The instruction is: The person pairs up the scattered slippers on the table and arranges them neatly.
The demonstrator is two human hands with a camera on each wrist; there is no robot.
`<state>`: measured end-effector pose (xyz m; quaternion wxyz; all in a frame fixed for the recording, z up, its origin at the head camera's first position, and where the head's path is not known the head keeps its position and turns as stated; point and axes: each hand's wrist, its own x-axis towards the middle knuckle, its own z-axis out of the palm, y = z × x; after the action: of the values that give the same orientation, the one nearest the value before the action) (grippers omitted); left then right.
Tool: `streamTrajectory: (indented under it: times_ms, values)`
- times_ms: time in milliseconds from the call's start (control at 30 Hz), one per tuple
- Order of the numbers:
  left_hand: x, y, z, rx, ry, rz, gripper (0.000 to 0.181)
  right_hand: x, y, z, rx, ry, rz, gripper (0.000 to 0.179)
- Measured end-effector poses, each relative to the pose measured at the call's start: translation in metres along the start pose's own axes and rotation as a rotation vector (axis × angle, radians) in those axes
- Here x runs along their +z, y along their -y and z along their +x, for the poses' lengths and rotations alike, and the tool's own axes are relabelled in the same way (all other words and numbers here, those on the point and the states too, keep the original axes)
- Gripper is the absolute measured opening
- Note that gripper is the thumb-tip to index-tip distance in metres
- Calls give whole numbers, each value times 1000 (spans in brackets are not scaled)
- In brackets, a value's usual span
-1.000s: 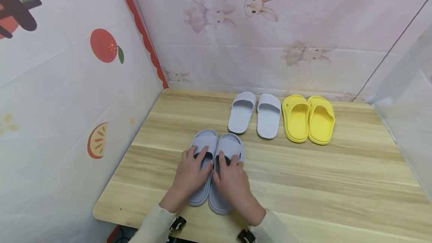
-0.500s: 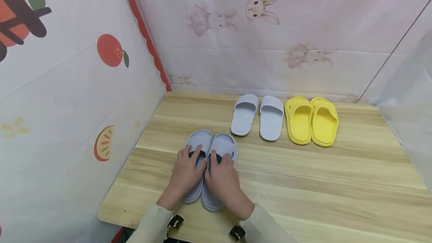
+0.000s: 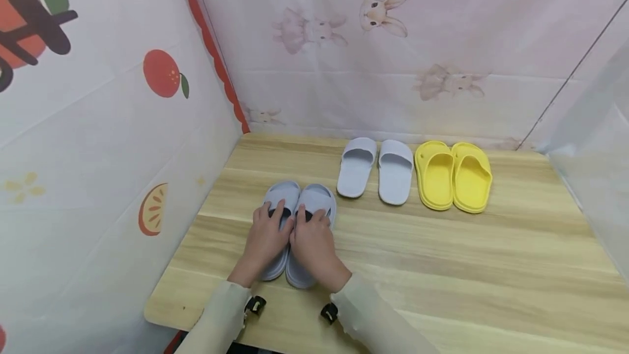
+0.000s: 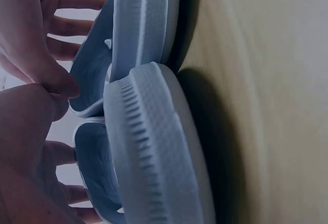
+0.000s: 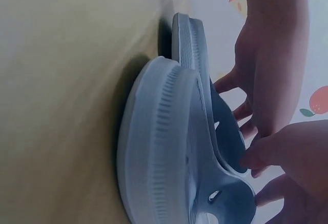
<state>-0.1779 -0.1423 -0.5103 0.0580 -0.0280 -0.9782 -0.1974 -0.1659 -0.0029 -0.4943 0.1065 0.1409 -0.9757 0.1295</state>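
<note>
A pair of grey-blue slide slippers stands side by side on the wooden tabletop, toes toward the back wall. My left hand (image 3: 265, 237) holds the left slipper (image 3: 282, 194) at its strap, fingers on the outer side and thumb toward the middle. On the right slipper (image 3: 314, 195), my right hand (image 3: 313, 243) holds the strap in the same way. Both thumbs lie close together between the slippers. The left wrist view shows the ribbed heel of the left slipper (image 4: 148, 147) near the table; whether it touches the surface I cannot tell. The hands hide much of both footbeds.
Along the back of the table (image 3: 442, 266) stand a pale grey slipper (image 3: 355, 173), its mate (image 3: 395, 180) and a pair of yellow clogs (image 3: 437, 182), right of the held pair. Printed cloth walls (image 3: 314, 92) border the table at the left, back and right.
Both hands have moved the grey-blue slippers to the left and slightly farther back, still side by side. The pale grey slippers and yellow clogs have stayed in place. The head view has shifted slightly.
</note>
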Motion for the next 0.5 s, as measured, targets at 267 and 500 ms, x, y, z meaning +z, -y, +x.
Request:
streamTrajectory:
  times_ms: [267,500]
  values:
    - [-2,6,8,-65,30,-17,66,4,5,16,-6,19,-5,54]
    - [7,2,19,-70,40,-38,68,7,-1,22,34,68,-42,56]
